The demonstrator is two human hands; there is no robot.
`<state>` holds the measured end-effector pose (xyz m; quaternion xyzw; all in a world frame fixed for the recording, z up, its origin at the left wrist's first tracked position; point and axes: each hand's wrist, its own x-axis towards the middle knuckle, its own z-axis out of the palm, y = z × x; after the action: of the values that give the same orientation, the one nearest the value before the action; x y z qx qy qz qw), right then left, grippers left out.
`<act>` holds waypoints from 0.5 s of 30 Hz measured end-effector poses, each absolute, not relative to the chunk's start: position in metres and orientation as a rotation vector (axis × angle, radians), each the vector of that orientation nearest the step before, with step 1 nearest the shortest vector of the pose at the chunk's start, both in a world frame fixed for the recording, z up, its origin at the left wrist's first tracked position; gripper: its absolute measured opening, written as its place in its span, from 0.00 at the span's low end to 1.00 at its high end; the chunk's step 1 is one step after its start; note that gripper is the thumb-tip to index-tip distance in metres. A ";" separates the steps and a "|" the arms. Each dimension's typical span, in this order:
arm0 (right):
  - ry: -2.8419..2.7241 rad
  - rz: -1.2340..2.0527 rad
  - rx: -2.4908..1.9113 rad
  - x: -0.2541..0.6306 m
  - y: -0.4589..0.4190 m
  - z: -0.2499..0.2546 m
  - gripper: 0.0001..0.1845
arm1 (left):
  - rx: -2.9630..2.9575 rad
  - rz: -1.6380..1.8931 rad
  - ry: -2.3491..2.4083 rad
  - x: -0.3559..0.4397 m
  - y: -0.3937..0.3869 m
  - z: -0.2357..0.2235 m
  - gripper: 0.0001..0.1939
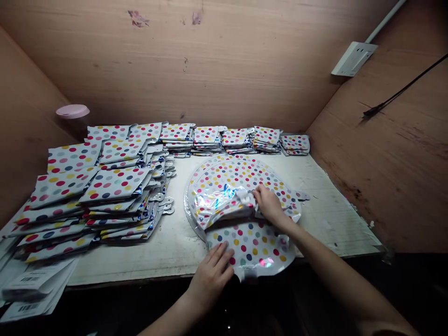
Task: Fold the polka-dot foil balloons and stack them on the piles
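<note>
Flat, shiny polka-dot foil balloons lie in a round pile in the middle of the table. The top foil balloon is partly folded, and its near part reaches over the table's front edge. At the raised fold, my right hand is closed, pinching the foil. My left hand lies on the left side of the near part, its fingers stretched out and touching the foil. A tail tab sticks out from the pile on the right.
Stacks of folded polka-dot foil balloons stand on the left, and a row of smaller stacks lines the back wall. A pink-lidded cup is at the back left. Papers with barcodes lie front left. A cable hangs at right.
</note>
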<state>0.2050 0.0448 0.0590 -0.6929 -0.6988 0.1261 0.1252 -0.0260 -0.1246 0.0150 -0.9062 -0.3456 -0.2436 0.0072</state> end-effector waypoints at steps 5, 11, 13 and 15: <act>-2.130 0.329 -2.029 0.202 0.110 0.075 0.08 | -2.966 -0.781 -1.363 -0.045 -0.107 0.050 0.16; -2.311 0.232 -1.531 0.226 0.035 0.077 0.25 | -2.816 -0.814 -1.729 -0.087 -0.011 0.054 0.29; -2.371 0.276 -1.282 0.249 -0.006 0.065 0.34 | -3.114 -0.690 -1.667 -0.105 0.005 0.047 0.16; -2.406 0.402 -1.215 0.275 -0.033 0.049 0.27 | -3.273 -0.673 -1.746 -0.117 0.011 0.045 0.12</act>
<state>0.2750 -0.0332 0.0487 -0.4364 -0.8637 0.1443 0.2068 -0.1174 0.0106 0.0452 -0.8256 -0.4405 -0.1698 -0.3091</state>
